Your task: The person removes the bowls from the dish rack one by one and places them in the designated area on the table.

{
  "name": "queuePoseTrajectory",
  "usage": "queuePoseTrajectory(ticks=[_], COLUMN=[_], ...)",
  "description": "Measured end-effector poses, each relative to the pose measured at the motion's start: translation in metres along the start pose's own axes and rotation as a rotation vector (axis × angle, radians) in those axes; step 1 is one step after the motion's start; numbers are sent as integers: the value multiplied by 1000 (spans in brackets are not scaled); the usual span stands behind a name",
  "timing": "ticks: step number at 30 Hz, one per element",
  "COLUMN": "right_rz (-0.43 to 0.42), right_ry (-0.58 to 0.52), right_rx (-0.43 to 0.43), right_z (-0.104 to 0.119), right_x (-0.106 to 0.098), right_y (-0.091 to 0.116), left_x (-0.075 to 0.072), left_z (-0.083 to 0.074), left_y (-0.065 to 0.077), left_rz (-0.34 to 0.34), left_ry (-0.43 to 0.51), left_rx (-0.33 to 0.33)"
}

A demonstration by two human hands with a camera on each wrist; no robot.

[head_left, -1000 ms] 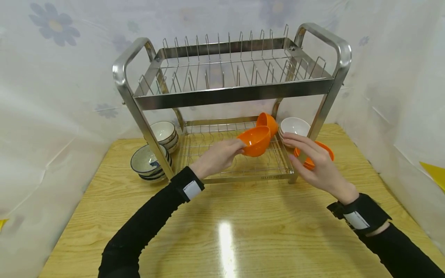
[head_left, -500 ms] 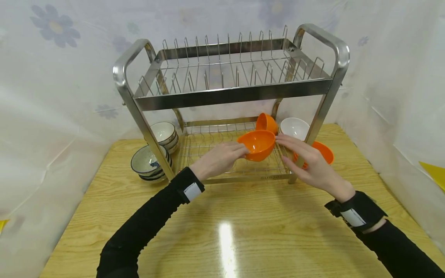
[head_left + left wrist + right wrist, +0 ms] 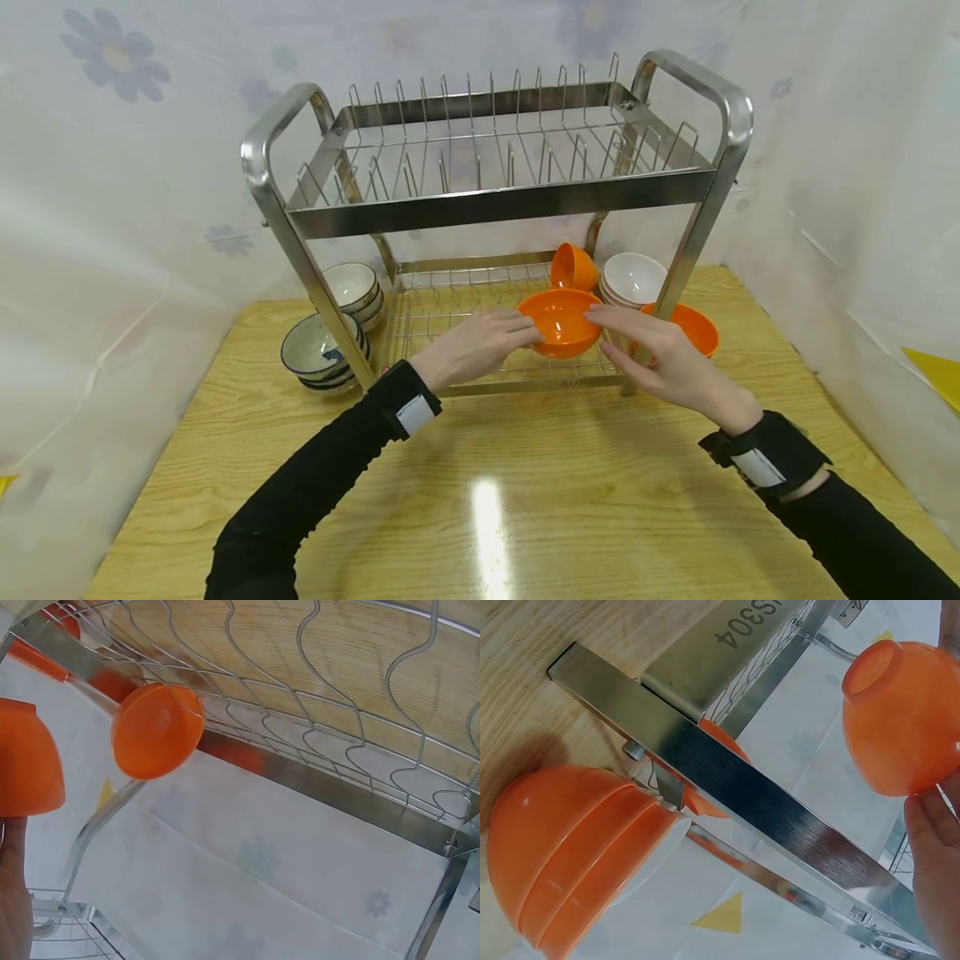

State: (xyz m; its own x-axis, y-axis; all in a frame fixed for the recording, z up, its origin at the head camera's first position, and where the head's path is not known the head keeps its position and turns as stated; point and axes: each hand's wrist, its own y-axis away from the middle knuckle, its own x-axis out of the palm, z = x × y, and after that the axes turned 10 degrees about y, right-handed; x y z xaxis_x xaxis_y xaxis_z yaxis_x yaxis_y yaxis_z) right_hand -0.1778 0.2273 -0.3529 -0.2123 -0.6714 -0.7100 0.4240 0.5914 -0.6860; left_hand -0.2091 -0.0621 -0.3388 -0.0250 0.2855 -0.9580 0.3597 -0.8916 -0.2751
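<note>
An orange bowl (image 3: 562, 323) is held up, open side upward, before the lower tier of the metal dish rack (image 3: 502, 200). My left hand (image 3: 477, 350) pinches its left rim. At the opposite rim my right hand (image 3: 666, 360) grips with fingers and thumb. The left wrist view catches only part of this bowl (image 3: 28, 769) at its edge; the right wrist view shows its base (image 3: 904, 712). Behind it, another orange bowl (image 3: 573, 268) leans on its side at the lower tier's right back corner.
Stacked orange bowls (image 3: 570, 855) stand right of the rack on the wooden table (image 3: 420, 517), partly hidden by the right hand and rack leg. White bowls (image 3: 634, 277) sit behind them. Patterned bowls are stacked on the left, some at the back (image 3: 351, 285), some nearer (image 3: 313, 346).
The held bowl has turned from tilted to nearly level and come slightly down and right. My right hand has moved left onto its rim; the left hand keeps its hold.
</note>
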Motion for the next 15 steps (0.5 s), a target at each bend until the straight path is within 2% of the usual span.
queuePoseTrajectory(ticks=[5,15], right_rz=[43,98], right_ry=[31,103], right_rx=[2,-67], right_z=[0,4], right_x=[1,2], right_y=[0,-1], left_x=[1,0], left_z=[1,0], left_y=[0,0], left_rz=[-1,21], left_ry=[-8,-18], left_rx=[13,39])
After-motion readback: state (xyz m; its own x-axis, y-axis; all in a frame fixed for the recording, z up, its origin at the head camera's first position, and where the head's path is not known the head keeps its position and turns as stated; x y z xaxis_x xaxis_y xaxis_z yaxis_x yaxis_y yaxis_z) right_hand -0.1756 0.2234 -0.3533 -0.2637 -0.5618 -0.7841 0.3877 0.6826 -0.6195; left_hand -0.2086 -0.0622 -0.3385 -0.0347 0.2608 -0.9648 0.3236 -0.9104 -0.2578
